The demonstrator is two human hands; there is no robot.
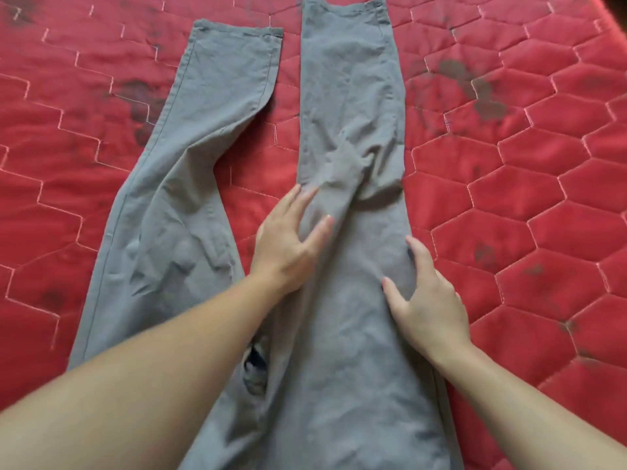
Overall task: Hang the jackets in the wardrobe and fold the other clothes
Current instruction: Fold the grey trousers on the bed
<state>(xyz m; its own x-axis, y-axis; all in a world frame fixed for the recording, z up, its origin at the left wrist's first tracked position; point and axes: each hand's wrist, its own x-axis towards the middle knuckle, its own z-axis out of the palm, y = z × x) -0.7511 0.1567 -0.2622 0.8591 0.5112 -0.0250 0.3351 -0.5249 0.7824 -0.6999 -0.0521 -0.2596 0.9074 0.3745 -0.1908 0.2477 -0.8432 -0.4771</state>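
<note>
On the red quilted mattress (pixel 526 205) our grey trousers (pixel 342 103) lie flat, legs stretched away from us. We press our left hand (pixel 288 245) on the right leg's inner edge and our right hand (pixel 429 303) on its outer edge, each grip wide, fingers spread, holding nothing.

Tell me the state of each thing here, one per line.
Trousers: unfolded, spread flat, legs apart, wrinkled mid-leg.
Left hand: fingers spread, resting on the right-side trouser leg.
Right hand: fingers spread, resting on the same leg.
Red quilt: spread out, dark stains.
</note>
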